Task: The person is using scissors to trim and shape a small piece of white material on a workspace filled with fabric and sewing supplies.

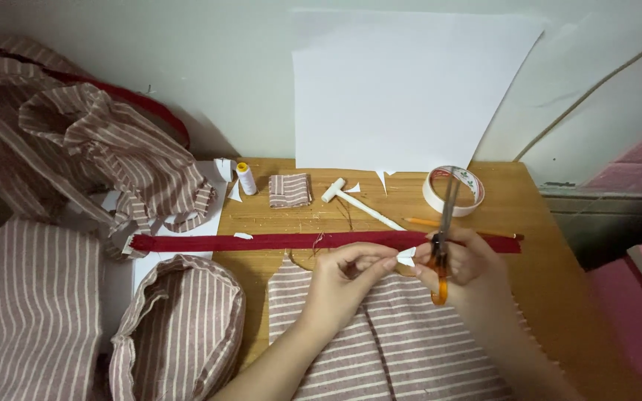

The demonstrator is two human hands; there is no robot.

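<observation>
- Several striped fabric pieces take up most of the scene: a heap at far left, a round pouch (180,327) at near left, and a flat striped panel (395,349) under both hands on the wooden table (544,223).
- One large white paper sheet (410,89) leans against the far wall.
- One long red fabric strip (261,241) runs left to right across the table, just beyond the hands.
- One tape roll (453,191) lies far right, with a white tool (358,204) and a thread spool (246,178) to its left.
- Right hand (466,263) is closed through the orange handles of the scissors (441,245), blades pointing up and away.
- Left hand (347,275) pinches a small white paper scrap (406,257) between fingertips, touching the scissors; it looks light, thin and easily creased, best held by its edge.
</observation>
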